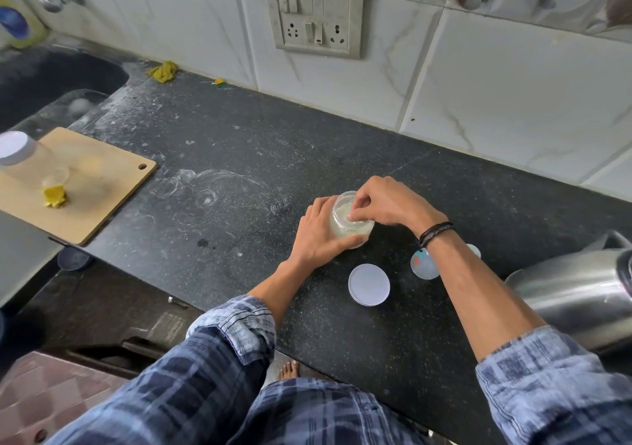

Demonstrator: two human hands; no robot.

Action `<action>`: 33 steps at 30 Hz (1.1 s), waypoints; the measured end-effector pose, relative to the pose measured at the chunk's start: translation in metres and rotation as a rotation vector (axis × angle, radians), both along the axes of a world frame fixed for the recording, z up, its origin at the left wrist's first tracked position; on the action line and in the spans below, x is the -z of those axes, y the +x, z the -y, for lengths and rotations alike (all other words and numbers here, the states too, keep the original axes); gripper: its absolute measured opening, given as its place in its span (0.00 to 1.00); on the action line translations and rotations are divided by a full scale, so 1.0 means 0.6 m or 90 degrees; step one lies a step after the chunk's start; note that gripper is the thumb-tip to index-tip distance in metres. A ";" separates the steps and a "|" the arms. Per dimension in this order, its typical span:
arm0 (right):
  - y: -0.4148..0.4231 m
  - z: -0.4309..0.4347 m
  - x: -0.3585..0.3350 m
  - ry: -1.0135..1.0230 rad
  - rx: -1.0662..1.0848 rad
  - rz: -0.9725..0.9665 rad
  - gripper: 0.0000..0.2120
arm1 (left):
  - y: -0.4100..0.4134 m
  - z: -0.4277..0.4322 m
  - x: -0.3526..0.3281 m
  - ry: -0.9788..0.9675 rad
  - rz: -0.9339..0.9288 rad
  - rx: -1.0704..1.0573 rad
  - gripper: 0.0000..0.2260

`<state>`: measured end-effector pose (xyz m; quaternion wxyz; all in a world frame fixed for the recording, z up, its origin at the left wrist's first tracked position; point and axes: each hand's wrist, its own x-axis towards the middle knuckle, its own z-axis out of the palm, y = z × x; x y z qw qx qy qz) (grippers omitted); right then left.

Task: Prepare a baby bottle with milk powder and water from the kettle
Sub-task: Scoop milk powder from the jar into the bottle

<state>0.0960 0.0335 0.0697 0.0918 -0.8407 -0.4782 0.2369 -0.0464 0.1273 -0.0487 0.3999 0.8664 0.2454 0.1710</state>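
touching one jar (354, 234): left grip (316, 239), right grip (384, 201)

The lid (369, 284) lies before the jar (343, 213), kettle (574, 294) right, cutting board (102, 184) left.

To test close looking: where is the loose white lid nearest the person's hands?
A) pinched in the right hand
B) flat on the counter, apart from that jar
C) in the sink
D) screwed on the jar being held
B: the white lid lies flat on the counter, touching neither the jar nor the left hand gripping it.
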 end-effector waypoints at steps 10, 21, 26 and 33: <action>-0.001 -0.005 0.003 -0.017 -0.034 0.059 0.07 | 0.000 0.000 0.003 -0.001 0.003 -0.003 0.40; 0.017 0.002 -0.001 -0.030 -0.112 0.064 0.04 | -0.001 0.000 0.004 0.002 0.009 -0.003 0.40; 0.025 0.000 0.002 -0.026 -0.111 0.075 0.08 | 0.000 0.000 0.004 0.004 0.009 -0.002 0.41; 0.025 0.002 0.006 0.027 -0.094 0.070 0.07 | 0.001 -0.002 0.009 0.006 0.007 -0.004 0.41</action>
